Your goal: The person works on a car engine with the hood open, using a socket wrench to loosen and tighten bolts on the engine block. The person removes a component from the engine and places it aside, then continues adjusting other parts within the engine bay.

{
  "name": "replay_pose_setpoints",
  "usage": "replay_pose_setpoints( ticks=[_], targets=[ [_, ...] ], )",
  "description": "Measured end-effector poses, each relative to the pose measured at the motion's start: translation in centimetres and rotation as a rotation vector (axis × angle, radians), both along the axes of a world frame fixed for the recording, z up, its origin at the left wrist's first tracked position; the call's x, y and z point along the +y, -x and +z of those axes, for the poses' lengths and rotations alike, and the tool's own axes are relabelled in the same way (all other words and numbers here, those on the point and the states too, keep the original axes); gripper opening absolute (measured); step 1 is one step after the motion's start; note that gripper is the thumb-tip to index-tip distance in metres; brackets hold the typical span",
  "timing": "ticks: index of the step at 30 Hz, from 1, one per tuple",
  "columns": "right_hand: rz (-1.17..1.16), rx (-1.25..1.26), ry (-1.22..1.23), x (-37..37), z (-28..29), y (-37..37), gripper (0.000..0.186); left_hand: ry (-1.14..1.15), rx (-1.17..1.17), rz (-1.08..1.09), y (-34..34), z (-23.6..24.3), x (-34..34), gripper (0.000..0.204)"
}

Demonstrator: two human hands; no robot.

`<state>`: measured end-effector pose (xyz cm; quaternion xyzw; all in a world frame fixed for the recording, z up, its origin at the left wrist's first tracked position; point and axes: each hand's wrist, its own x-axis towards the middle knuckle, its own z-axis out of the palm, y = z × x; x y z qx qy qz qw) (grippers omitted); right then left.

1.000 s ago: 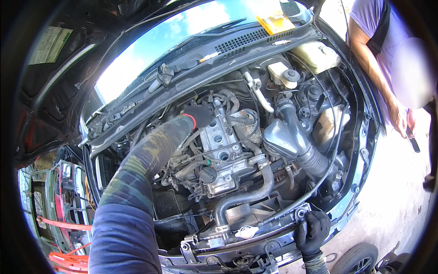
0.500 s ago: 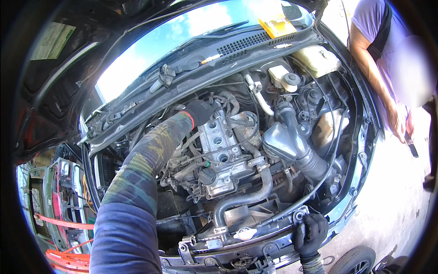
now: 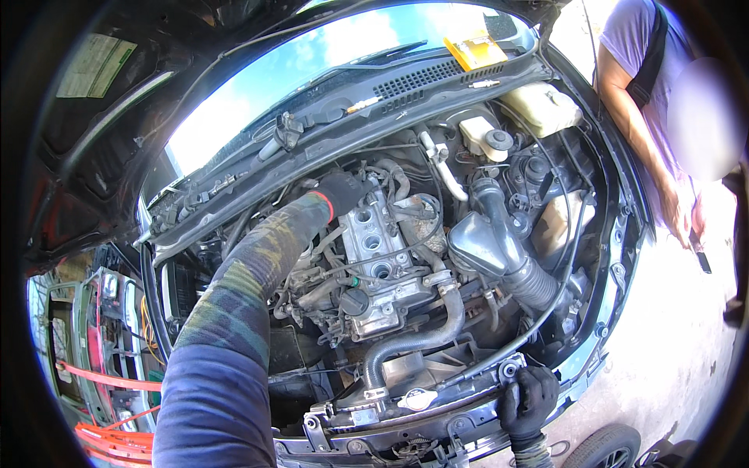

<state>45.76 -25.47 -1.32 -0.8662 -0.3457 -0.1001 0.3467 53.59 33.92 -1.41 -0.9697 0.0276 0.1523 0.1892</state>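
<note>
My left hand (image 3: 342, 192), in a dark glove, reaches across to the far end of the engine's grey valve cover (image 3: 395, 300). Its fingers are hidden by the back of the hand, so what it holds, if anything, does not show. Round open wells (image 3: 373, 242) run along the top of the cover, beside the hand. A black oil filler cap (image 3: 355, 302) sits at the cover's near end. My right hand (image 3: 532, 399), also gloved, rests with bent fingers gripping the radiator support (image 3: 472, 427) at the car's front edge, by a round mount.
Black hoses (image 3: 421, 340) and an air intake duct (image 3: 538, 282) surround the engine. On the cowl lie a yellow box (image 3: 474, 51), spark plugs (image 3: 363, 104) and an ignition coil (image 3: 285, 134). A co-worker (image 3: 641, 101) stands at the right fender with a dark object in hand.
Both of my hands stay in nearly the same places. The co-worker's hands have shifted slightly downward.
</note>
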Motion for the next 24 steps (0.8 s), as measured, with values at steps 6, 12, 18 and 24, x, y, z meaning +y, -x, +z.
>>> replay_pose_setpoints(
  ticks=[6, 12, 18, 24],
  targets=[
    [0.007, 0.002, 0.0, 0.0, 0.0, 0.0, 0.027, 0.17, 0.038, 0.48, 0.5, 0.1, -2.3, 0.066],
    [-0.003, 0.003, 0.001, 0.2, 0.2, 0.0, 0.026, 0.514, 0.068, 0.861, 0.8, -0.8, -2.4, 0.059],
    [0.003, 0.013, 0.007, 0.2, 0.2, 0.0, 0.025, 0.117, -0.132, 0.088, 0.4, -0.9, 0.9, 0.035],
    [-0.006, 0.017, 0.015, 0.1, 0.1, 0.1, 0.024, 0.107, -0.013, 0.23, 0.4, -2.1, 1.1, 0.024]
  ],
)
